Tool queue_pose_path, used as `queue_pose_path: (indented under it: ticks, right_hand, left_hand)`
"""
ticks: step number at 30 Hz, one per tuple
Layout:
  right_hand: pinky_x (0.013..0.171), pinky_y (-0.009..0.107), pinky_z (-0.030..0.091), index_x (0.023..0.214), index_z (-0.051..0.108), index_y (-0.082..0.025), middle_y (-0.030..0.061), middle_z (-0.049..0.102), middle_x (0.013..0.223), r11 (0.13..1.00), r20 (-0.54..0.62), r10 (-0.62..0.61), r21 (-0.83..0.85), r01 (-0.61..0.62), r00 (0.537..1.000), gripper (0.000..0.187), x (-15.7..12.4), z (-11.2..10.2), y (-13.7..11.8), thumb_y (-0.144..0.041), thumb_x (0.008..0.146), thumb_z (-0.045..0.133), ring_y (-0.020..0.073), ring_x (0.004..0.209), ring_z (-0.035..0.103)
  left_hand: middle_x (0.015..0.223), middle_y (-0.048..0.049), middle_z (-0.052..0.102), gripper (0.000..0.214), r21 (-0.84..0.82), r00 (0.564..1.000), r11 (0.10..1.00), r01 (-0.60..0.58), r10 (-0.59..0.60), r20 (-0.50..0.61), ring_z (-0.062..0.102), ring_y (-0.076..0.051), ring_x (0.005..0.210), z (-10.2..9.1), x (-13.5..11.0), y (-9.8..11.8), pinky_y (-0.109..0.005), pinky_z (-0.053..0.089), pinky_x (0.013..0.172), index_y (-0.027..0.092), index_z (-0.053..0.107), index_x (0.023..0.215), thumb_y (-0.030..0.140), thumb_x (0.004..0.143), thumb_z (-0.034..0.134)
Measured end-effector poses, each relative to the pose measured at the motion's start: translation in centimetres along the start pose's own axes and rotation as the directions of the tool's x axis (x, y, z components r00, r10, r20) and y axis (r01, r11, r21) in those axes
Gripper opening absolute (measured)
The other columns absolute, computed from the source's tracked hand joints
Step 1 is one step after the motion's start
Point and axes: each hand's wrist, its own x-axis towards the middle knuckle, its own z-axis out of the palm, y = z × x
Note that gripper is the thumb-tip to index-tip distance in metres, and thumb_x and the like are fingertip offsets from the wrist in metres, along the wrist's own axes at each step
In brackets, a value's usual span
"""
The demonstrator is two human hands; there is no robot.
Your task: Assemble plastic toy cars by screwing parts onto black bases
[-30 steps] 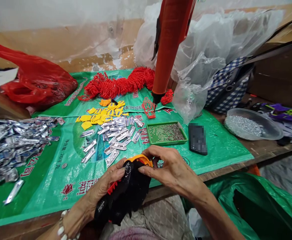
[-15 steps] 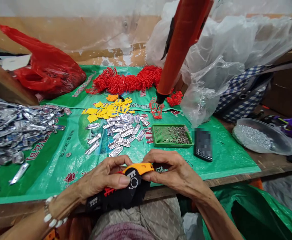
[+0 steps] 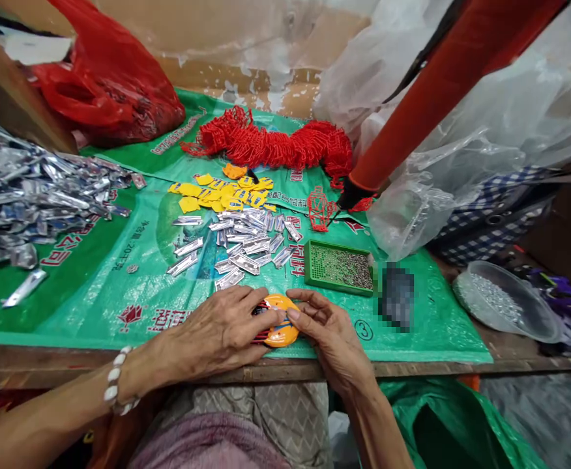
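Note:
My left hand (image 3: 221,329) and my right hand (image 3: 327,332) meet at the near edge of the green sheet (image 3: 119,306). Between them lies a small yellow-orange piece with a red part under it (image 3: 279,326). Fingers of both hands are closed around it and press it onto the sheet. A white bead bracelet (image 3: 114,391) is on my left wrist. Just beyond my hands lie loose silver metal clips (image 3: 239,244), yellow plastic pieces (image 3: 221,192) and a green tray of small screws (image 3: 341,267).
A hanging orange powered driver (image 3: 432,98) points down at a red frame (image 3: 319,208). A heap of red frames (image 3: 276,143), a red bag (image 3: 104,85), a silver clip pile (image 3: 26,195), a phone (image 3: 397,296), a bowl of metal bits (image 3: 505,303) and clear bags (image 3: 442,137) surround the sheet.
My hands have moved up from my lap onto the sheet. The black tool they held before is out of sight; only the yellow and red piece shows between them. The view tilted down.

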Motion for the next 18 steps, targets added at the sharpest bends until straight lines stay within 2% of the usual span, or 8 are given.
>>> queue_pose_path:
  ticks: [3,5,8,10,12,15,18]
  right_hand:
    - [0.072,0.029,0.053,0.101,0.068,-0.018,0.0011,0.072,0.076,1.0,-0.028,-0.003,0.0,0.003,1.0,0.055,0.0,0.1,0.1,-0.044,0.058,0.091,0.0171,0.073,0.068]
    - [0.072,0.028,0.053,0.101,0.067,-0.019,0.0014,0.072,0.078,1.0,-0.044,-0.007,0.002,0.007,0.999,0.055,-0.1,0.2,0.1,-0.044,0.058,0.09,0.0166,0.074,0.068]
    - [0.074,0.029,0.053,0.102,0.067,-0.019,0.0023,0.073,0.081,1.0,-0.055,-0.014,-0.019,0.013,0.998,0.055,-0.4,0.3,0.1,-0.044,0.059,0.09,0.0171,0.076,0.069]
    - [0.076,0.031,0.055,0.103,0.066,-0.019,0.0038,0.074,0.082,0.995,-0.064,-0.023,-0.095,0.017,0.998,0.056,-0.7,0.2,-0.1,-0.048,0.06,0.089,0.0191,0.079,0.07]
    - [0.074,0.032,0.056,0.103,0.067,-0.018,0.0063,0.074,0.084,0.964,-0.086,-0.054,-0.264,0.029,0.995,0.059,-1.0,0.0,-0.6,-0.055,0.061,0.085,0.0212,0.079,0.07]
    - [0.07,0.032,0.055,0.103,0.068,-0.016,0.0103,0.073,0.087,0.813,-0.094,-0.171,-0.576,0.086,0.981,0.06,-0.8,-0.3,-1.8,-0.067,0.071,0.071,0.0218,0.076,0.068]
    - [0.061,0.028,0.049,0.091,0.068,-0.017,0.0097,0.071,0.08,0.547,0.05,-0.261,-0.815,0.19,0.964,0.051,0.3,0.2,-3.1,-0.065,0.087,0.05,0.0179,0.066,0.063]
  left_hand:
    - [0.119,-0.0183,0.063,0.039,-0.1,0.999,0.994,0.031,-0.035,-0.033,0.062,-0.034,0.106,0.0,-0.5,-0.1,-0.045,0.052,0.09,0.017,0.06,0.126,0.038,0.094,0.061]
    - [0.124,-0.0177,0.062,0.042,-0.155,0.995,0.987,0.047,-0.06,-0.077,0.061,-0.033,0.109,0.1,-0.7,-0.2,-0.045,0.05,0.094,0.021,0.061,0.13,0.045,0.095,0.059]
    - [0.123,-0.0149,0.064,0.035,-0.149,0.994,0.987,0.057,-0.07,-0.087,0.063,-0.03,0.109,0.3,-0.7,-0.2,-0.04,0.049,0.094,0.025,0.063,0.128,0.042,0.1,0.051]
    - [0.118,-0.0145,0.066,0.035,-0.129,0.995,0.99,0.05,-0.061,-0.078,0.064,-0.029,0.104,0.3,-0.5,-0.1,-0.039,0.05,0.089,0.025,0.063,0.129,0.042,0.101,0.051]
    - [0.113,-0.0142,0.067,0.033,-0.119,0.995,0.992,0.047,-0.057,-0.078,0.065,-0.029,0.099,0.2,-0.3,0.0,-0.037,0.05,0.085,0.023,0.063,0.126,0.04,0.1,0.052]
    - [0.106,-0.0144,0.067,0.025,-0.096,0.995,0.995,0.04,-0.048,-0.086,0.064,-0.029,0.095,0.3,-0.1,0.2,-0.037,0.05,0.081,0.019,0.067,0.112,0.037,0.099,0.055]
    - [0.1,-0.0139,0.067,0.022,-0.053,0.991,0.998,0.019,-0.026,-0.129,0.063,-0.029,0.092,0.7,-0.1,0.3,-0.037,0.05,0.078,0.017,0.066,0.105,0.036,0.094,0.062]
